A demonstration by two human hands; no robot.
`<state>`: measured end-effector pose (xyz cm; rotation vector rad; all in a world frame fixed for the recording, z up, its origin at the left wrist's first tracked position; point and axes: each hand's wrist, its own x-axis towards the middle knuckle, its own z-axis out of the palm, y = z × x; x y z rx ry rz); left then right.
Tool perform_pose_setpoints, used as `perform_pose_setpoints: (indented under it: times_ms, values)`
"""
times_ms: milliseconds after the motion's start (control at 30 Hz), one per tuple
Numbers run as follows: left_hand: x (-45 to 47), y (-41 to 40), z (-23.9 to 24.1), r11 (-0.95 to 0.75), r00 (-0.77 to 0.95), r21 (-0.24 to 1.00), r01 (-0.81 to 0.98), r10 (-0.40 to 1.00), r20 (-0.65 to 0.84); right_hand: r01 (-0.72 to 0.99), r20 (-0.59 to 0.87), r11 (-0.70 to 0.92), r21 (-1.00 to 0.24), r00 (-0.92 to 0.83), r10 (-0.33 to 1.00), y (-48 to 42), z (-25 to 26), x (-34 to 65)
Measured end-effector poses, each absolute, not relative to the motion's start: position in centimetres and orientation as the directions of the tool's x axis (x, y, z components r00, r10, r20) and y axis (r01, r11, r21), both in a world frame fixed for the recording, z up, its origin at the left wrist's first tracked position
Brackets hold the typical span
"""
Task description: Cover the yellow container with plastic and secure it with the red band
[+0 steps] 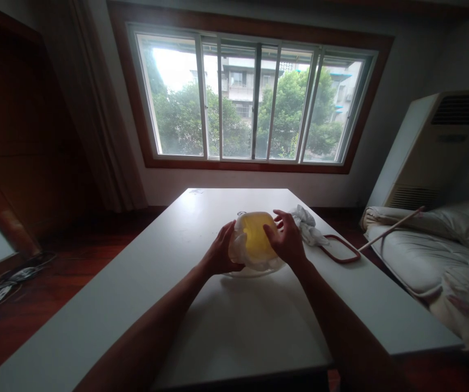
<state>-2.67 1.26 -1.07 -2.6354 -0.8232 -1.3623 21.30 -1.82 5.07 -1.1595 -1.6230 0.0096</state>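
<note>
A rounded translucent container (pixel 234 251) with a yellow area (pixel 254 234) in its middle is tilted toward me above the white table (pixel 169 261). Whitish, wrinkled material shows around the yellow part; I cannot make out what it is. My left hand (pixel 222 251) grips the container's left side, its thumb along the lower edge. At the upper right, my right hand (pixel 287 235) curls over the side, thumb lying against the yellow area and fingers spread along the far edge. Just beyond that hand lies a crumpled white plastic bag (pixel 308 224).
A reddish-brown rounded frame (pixel 343 258) with a long pale stick (pixel 389 231) reaches past the table's right edge. A cushioned sofa (pixel 414 261) and a tall air conditioner (pixel 426 147) stand at right. Coiled cables (pixel 1 288) lie on the floor at left. A window (pixel 251 103) is ahead.
</note>
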Motion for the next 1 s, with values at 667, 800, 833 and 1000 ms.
perform_pose_setpoints:
  times_ms: [667, 800, 833, 1000]
  values:
    - [-3.1, -1.2, 3.5, -0.591, 0.294, 0.613, 0.524, 0.801, 0.521, 0.606, 0.627, 0.429, -0.670, 0.152, 0.764, 0.1, 3.1, 21.5]
    - [-1.2, -2.2, 3.7, -0.461, 0.119, 0.673, 0.578, 0.864, 0.489, 0.550, 0.621, 0.458, -0.698, 0.147, 0.770, 0.5, 2.7, 21.3]
    - [-1.0, -2.3, 3.8, -0.445, 0.111, 0.658, 0.608, 0.868, 0.485, 0.536, 0.616, 0.463, -0.706, 0.143, 0.774, 0.6, 2.6, 21.3]
    - [-1.1, -2.1, 3.4, -0.358, 0.090, 0.624, 0.694, 0.904, 0.418, 0.489, 0.558, 0.451, -0.747, 0.090, 0.825, 1.4, 1.9, 21.5]
